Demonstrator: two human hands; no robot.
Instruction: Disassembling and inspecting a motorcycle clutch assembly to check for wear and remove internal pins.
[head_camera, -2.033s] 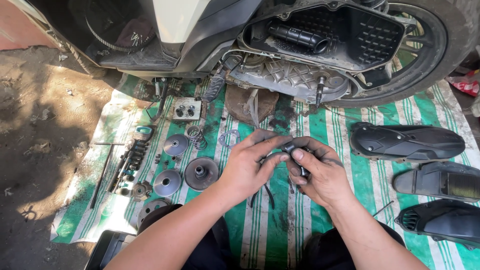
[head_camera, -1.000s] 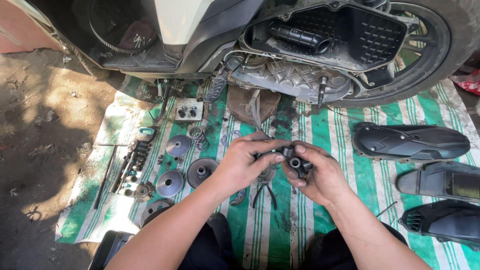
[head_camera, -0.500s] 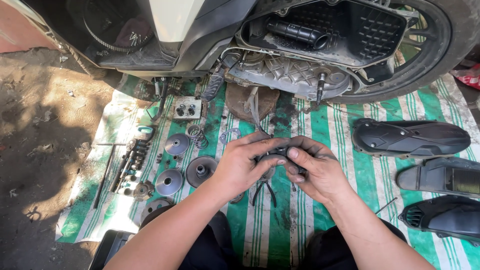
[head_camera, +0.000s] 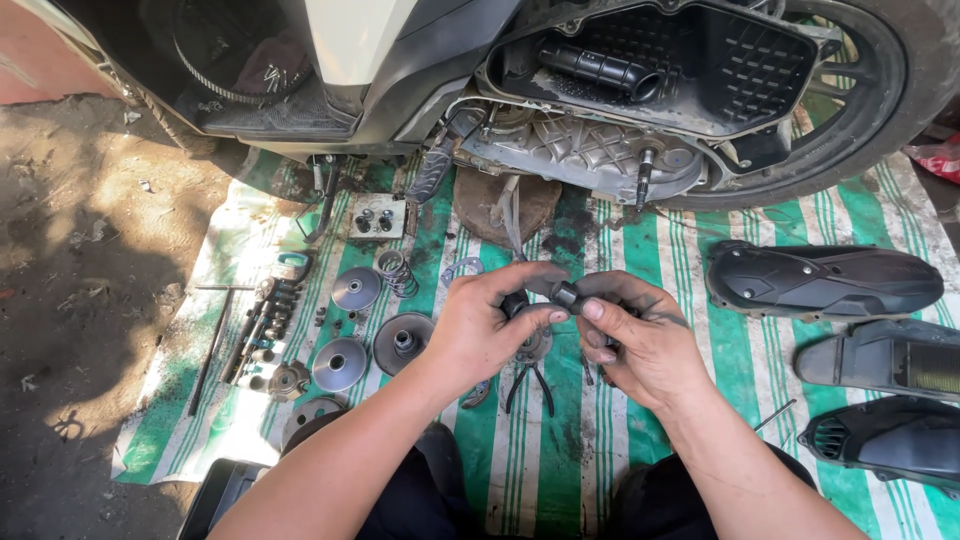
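Outdoor dirt ground, with a green-and-white striped mat (head_camera: 560, 470) spread under a scooter (head_camera: 640, 90) whose engine side was opened up. Parts lay across the mat: round metal pulley discs (head_camera: 357, 288), a coil spring (head_camera: 395, 272), pliers (head_camera: 528, 385) just below the hands, and black plastic covers (head_camera: 825, 282) off to the right.

Both hands met over the mat's middle, holding a small dark metal part (head_camera: 566, 295) between them, above the mat and in front of the engine case. Most of the part was hidden by fingers; only a short dark cylindrical end showed.

Handling, as a judgement: the part looked like rigid metal, small but dense for its size, not fragile. It was likely greasy, as the fingers were smeared dark, so slippery. Best held around its body with several fingertips, not by a pinch on the round end.

Left hand (head_camera: 490, 330): fingers curled closed over the part's left side, thumb pressed in from below toward the cylindrical end. Right hand (head_camera: 640, 345): fingers wrapped closed around the right side, index fingertip and thumb resting near the exposed end. Neither hand was open. Whether a second piece sat inside the right palm could not be told.
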